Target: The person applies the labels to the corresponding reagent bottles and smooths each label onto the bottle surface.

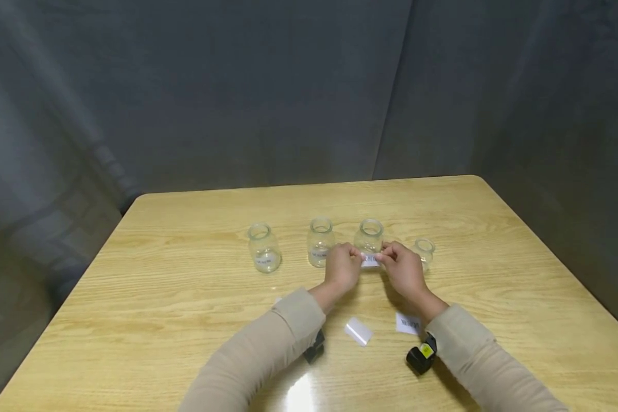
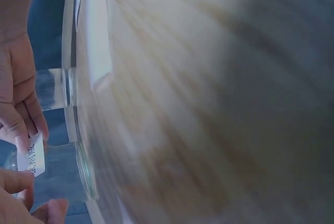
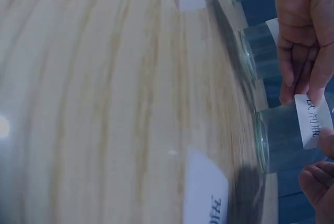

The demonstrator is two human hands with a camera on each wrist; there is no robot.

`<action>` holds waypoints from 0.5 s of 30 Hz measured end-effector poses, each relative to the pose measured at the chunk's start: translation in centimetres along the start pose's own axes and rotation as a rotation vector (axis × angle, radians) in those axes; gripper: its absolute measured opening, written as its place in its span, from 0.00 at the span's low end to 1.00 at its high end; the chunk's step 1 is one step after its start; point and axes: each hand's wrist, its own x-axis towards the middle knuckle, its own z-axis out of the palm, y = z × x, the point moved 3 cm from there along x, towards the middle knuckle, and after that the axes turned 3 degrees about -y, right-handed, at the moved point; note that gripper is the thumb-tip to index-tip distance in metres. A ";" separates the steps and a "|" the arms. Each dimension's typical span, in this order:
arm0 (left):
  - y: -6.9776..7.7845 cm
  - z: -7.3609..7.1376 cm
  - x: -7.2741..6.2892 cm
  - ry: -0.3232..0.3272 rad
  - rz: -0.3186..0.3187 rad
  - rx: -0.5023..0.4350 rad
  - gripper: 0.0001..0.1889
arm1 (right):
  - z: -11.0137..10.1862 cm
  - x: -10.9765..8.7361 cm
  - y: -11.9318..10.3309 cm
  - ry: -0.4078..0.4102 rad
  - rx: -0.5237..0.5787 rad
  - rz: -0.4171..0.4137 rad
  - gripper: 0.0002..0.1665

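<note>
A small white label (image 1: 369,260) with printed dark characters is stretched between both hands, against the front of the third clear glass jar (image 1: 372,236). My left hand (image 1: 343,266) pinches its left end with thumb and finger. At the right end, my right hand (image 1: 404,270) pinches the label the same way. In the right wrist view, the label (image 3: 314,122) overlaps the jar's side (image 3: 282,140), its text facing out. The left wrist view shows fingertips of both hands at the label (image 2: 32,156).
To the left stand two glass jars (image 1: 264,254) (image 1: 320,237) bearing similar labels. Another jar (image 1: 424,247) is partly hidden behind my right hand. A printed label (image 1: 408,323) and a glossy white slip (image 1: 359,332) lie on the wooden table (image 1: 185,309) nearer me.
</note>
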 end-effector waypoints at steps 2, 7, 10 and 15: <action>0.1 -0.1 0.0 0.000 0.013 0.009 0.04 | -0.1 0.0 -0.1 0.004 -0.021 -0.026 0.07; 0.0 -0.3 0.0 -0.030 0.028 -0.017 0.04 | -0.3 0.0 -0.2 0.012 -0.037 -0.070 0.08; 0.0 -0.3 -0.1 -0.051 0.041 -0.041 0.04 | -0.3 0.0 -0.2 -0.001 -0.019 -0.061 0.16; 0.0 -0.2 0.0 -0.061 0.040 -0.074 0.06 | -0.4 0.0 0.1 -0.031 -0.056 -0.044 0.33</action>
